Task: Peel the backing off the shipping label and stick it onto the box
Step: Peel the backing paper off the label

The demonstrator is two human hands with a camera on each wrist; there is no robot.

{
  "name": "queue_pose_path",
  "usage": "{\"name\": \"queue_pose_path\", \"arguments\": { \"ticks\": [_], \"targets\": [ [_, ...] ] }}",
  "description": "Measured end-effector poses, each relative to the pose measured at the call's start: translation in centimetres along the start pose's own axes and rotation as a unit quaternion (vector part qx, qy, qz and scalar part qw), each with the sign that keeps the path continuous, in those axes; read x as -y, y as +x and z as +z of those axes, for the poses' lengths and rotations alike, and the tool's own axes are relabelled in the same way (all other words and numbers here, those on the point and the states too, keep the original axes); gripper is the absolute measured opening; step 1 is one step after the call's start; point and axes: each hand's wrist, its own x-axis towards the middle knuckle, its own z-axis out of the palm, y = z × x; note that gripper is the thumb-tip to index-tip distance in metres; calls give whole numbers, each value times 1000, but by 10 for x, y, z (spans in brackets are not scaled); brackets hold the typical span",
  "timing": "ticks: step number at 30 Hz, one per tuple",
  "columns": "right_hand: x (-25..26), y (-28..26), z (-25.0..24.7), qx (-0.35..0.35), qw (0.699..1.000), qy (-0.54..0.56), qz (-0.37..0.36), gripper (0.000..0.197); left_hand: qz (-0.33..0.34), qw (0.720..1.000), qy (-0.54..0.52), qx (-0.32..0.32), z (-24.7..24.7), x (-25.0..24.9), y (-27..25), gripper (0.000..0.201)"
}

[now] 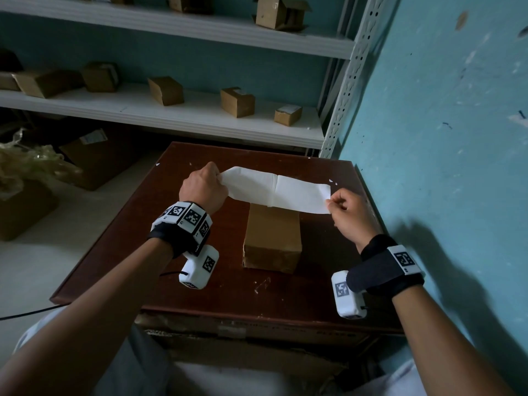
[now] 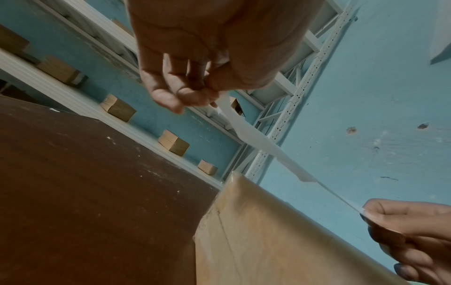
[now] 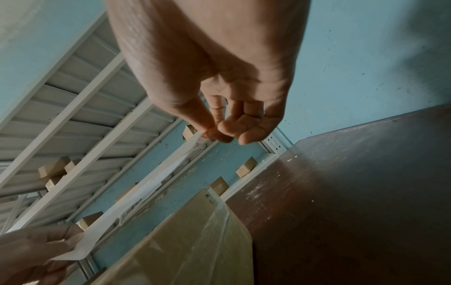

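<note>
Blue-walled storeroom, white metal shelving [image 1: 200, 115] with small cartons behind a dark brown desk [image 1: 143, 252]. Closed cardboard box [image 1: 273, 238] sits mid-desk toward the far edge. Shipping label [image 1: 275, 190] stretched above the box's far end, left hand [image 1: 204, 188] pinching one end, right hand [image 1: 347, 217] pinching the other, fingers clamped on paper.

Dark brown table [image 1: 160, 252], surface scuffed with pale flecks. One cardboard box [image 1: 271, 238] lies directly on it, near centre.
</note>
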Motion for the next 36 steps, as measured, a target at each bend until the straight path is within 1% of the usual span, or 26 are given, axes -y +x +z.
{"name": "queue_pose_path", "arguments": {
  "ticks": [8,13,36],
  "targets": [
    [0,0,0,0,1000,2,0,19,7,1000,-7,2,1,2,0,15],
    [0,0,0,-2,1000,-1,2,16,0,1000,-3,3,1,2,1,15],
    [-2,0,-1,0,1000,2,-2,18,-11,1000,5,2,-4,-1,-1,17]
  ]
}}
